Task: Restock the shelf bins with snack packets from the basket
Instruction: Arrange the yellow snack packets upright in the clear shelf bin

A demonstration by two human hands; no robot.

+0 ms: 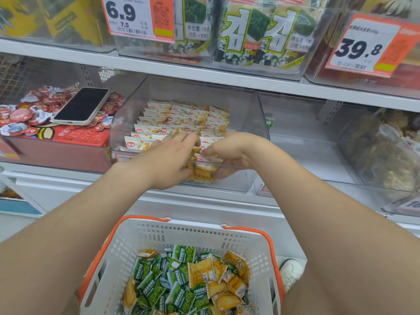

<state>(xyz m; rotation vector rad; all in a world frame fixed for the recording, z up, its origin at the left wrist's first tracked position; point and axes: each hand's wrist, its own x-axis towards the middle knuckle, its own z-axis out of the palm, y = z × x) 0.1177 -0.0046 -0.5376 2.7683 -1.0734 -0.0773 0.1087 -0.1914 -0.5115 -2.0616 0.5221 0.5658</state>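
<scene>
Left hand & right hand both pinch small yellow-white snack packets at front lip of clear plastic shelf bin, fingertips partly hidden behind packets, w/ white-orange slotted basket of green/yellow packets below, bottom cut off.

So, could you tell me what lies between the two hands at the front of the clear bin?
In the head view, yellow snack packets sit between the left hand and right hand.
</scene>
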